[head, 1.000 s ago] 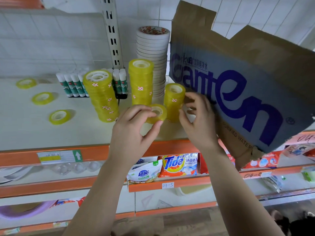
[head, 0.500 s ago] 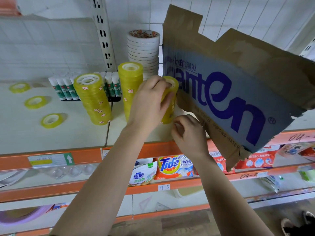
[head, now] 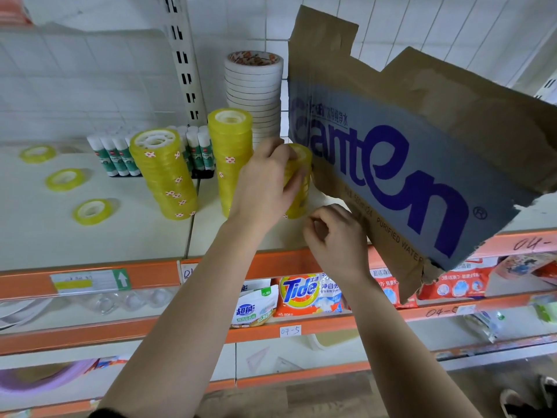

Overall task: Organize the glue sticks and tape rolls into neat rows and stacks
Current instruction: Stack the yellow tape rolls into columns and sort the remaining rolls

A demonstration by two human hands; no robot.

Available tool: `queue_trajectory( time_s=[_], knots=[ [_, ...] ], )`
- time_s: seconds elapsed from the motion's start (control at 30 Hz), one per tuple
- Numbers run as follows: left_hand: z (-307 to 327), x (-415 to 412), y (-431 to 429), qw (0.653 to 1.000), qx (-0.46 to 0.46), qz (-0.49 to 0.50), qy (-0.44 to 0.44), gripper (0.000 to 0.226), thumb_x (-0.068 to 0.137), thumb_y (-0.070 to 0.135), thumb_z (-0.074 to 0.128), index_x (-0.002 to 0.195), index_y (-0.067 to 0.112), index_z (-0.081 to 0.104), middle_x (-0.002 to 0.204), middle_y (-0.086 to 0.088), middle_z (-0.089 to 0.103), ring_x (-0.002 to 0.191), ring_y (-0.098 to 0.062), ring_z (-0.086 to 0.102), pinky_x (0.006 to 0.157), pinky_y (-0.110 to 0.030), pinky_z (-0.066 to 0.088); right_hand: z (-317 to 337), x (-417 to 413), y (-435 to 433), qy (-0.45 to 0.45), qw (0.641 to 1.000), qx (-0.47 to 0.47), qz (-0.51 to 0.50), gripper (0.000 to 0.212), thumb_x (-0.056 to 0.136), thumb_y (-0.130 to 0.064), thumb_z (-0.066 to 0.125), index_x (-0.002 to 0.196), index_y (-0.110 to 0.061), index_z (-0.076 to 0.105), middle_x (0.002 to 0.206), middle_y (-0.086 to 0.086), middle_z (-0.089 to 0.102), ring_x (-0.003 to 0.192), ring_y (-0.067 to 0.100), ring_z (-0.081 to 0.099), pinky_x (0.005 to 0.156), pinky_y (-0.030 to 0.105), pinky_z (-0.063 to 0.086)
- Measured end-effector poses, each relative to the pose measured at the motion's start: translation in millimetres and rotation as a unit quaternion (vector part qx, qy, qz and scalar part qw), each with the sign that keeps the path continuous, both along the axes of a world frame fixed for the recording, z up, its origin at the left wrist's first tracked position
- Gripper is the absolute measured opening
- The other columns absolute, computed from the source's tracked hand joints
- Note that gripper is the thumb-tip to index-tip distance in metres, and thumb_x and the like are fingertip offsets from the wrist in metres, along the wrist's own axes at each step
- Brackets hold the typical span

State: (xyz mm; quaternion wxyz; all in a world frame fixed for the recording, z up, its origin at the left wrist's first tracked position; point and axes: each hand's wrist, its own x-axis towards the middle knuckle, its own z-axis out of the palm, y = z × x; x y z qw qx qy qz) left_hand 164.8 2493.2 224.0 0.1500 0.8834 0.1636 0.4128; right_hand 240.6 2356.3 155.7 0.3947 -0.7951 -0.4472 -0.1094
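A second ago the left hand (head: 265, 182) pinched a single yellow roll in front of the short yellow tape stack (head: 303, 176). That roll now lies on top of the stack, and the hand has moved up and over it. Its fingers (head: 290, 173) curl round the upper rolls and grip them from the front and left. The right hand (head: 334, 236), which was spread beside the stack, has dropped towards the shelf's front edge. Its fingers (head: 319, 233) are curled into the palm, and nothing shows in them.

The short stack stands on the shelf (head: 90, 236), just beside the lower corner of the tilted cardboard box (head: 422, 152). Its long axis is upright and the roll cores open upward.

To its left a taller yellow stack (head: 231, 152) also stands upright. Further left, a third yellow stack (head: 164, 176) leans, its top tipped to the left. Behind them rises a column of white tape rolls (head: 254, 92). A row of glue sticks (head: 117, 158) stands on end with white caps up, partly hidden by the leaning stack. Three loose yellow rolls (head: 92, 211) lie flat on the left of the shelf, well apart from one another.
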Motion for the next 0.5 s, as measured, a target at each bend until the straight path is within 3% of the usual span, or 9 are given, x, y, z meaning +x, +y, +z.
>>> queue_trajectory(
  time_s=[0.3,0.5],
  knots=[
    [1.0,0.9,-0.3,1.0,-0.007,0.012,0.002,0.022,0.085,0.02,0.071,0.1,0.004,0.066,0.106,-0.013,0.063,0.086,-0.033,0.063,0.069,-0.039,0.051,-0.5,0.1,0.0,0.003,1.0,-0.01,0.0,0.008,0.087,-0.018,0.061,0.083,-0.012,0.065,0.083,-0.002,0.063,0.076,0.014,0.057,0.065,0.023,0.043],
    [-0.7,3.0,-1.0,1.0,-0.006,0.01,0.003,0.023,0.087,0.021,0.066,0.102,0.005,0.065,0.109,-0.012,0.064,0.088,-0.033,0.064,0.069,-0.039,0.053,0.3,-1.0,-0.7,0.003,1.0,-0.011,-0.001,0.006,0.087,-0.017,0.063,0.084,-0.012,0.065,0.085,0.0,0.065,0.076,0.015,0.058,0.066,0.024,0.046]
  ],
)
